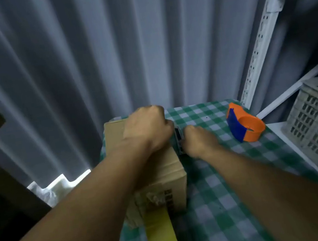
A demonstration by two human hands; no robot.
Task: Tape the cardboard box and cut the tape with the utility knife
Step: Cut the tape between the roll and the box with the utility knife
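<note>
Head view: left hand (pixel 145 130) clenched atop brown cardboard box (pixel 170 172); right hand (pixel 198 141) grasping grey utility knife (pixel 179 140). Risk: blade slipping toward left knuckles.

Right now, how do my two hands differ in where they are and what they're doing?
The left hand rests fisted on top of the cardboard box, pressing it down; the right hand sits lower, beside the box's right edge, gripping a small dark tool, apparently the utility knife. The left reaches farther forward than the right. Both are closed and bare-armed.
</note>
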